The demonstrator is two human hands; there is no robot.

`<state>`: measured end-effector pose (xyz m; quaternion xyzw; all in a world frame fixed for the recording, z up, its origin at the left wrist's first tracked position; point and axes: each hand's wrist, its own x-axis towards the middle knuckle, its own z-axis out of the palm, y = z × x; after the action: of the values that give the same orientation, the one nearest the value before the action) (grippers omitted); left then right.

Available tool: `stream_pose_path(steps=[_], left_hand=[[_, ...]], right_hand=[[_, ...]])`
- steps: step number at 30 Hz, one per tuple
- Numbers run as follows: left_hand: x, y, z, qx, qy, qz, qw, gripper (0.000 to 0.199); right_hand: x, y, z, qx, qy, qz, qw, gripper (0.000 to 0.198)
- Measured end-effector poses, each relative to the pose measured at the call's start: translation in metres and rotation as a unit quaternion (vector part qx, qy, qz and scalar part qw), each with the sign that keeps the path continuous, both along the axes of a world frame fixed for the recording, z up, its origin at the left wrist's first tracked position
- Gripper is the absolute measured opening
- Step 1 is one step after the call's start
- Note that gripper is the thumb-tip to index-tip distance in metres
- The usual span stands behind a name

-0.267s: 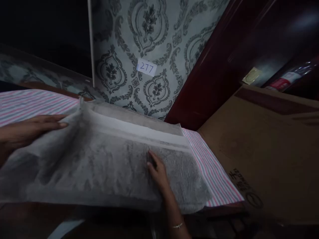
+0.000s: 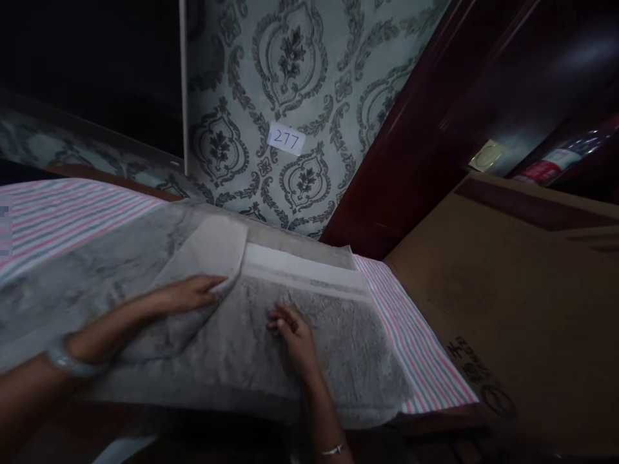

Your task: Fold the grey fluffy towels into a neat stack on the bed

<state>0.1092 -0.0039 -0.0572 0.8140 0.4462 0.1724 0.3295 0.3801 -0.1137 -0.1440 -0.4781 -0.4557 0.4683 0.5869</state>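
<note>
A grey towel (image 2: 338, 348) with a white band (image 2: 300, 267) lies spread over a striped cloth. Its left part is turned over into a flap (image 2: 217, 238) that shows a paler underside. My left hand (image 2: 186, 295) rests on this flap, fingers stretched toward the folded edge; I see no clear grip on the fabric. On the flat part to the right, my right hand (image 2: 294, 335) is at the towel's surface, fingers loosely bent and apart, with nothing in them.
The pink-and-grey striped cloth (image 2: 425, 341) shows at both sides. A large cardboard box (image 2: 532, 303) stands at the right, near a bottle with a red label (image 2: 546, 166). Behind are patterned wallpaper with a paper marked 277 (image 2: 286, 138) and a dark screen (image 2: 91, 77).
My left hand has moved right, and the raised towel part beside it now lies folded over the middle. My right hand has shifted slightly left and down, its fingers more curled.
</note>
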Motion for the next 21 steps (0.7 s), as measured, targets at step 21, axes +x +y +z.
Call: stream_pose_path(steps=[21], left_hand=[[0.033,-0.056,-0.02,-0.095,-0.029,-0.169,0.981,0.062]], right_hand=[[0.0,-0.002,-0.005,-0.008,0.012,0.003,1.0,0.044]])
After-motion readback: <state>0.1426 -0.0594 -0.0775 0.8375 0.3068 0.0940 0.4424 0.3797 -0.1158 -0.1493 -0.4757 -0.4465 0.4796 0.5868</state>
